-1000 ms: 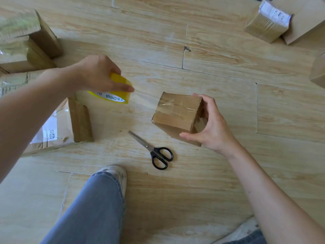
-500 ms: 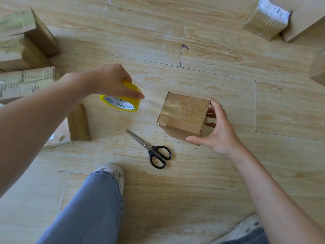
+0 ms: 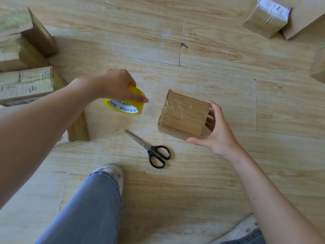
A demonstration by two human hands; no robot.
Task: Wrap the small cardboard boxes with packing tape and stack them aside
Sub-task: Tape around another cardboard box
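Left hand (image 3: 114, 85) is gripping a yellow packing-tape roll (image 3: 125, 108); right hand (image 3: 218, 136) is holding a partly taped small brown cardboard box (image 3: 182, 113); wrapped tape-covered cardboard boxes (image 3: 26, 81) are lying stacked aside.

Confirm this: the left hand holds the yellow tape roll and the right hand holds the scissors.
The head view shows the right hand holding the small cardboard box; the scissors lie untouched on the floor. The left hand does hold the yellow tape roll.

The person wears light blue jeans (image 3: 91, 208). The left shoe (image 3: 110, 171) is white with little dark holes on top. The right shoe (image 3: 246, 228) is white too, with small dark marks. Both arms are bare.
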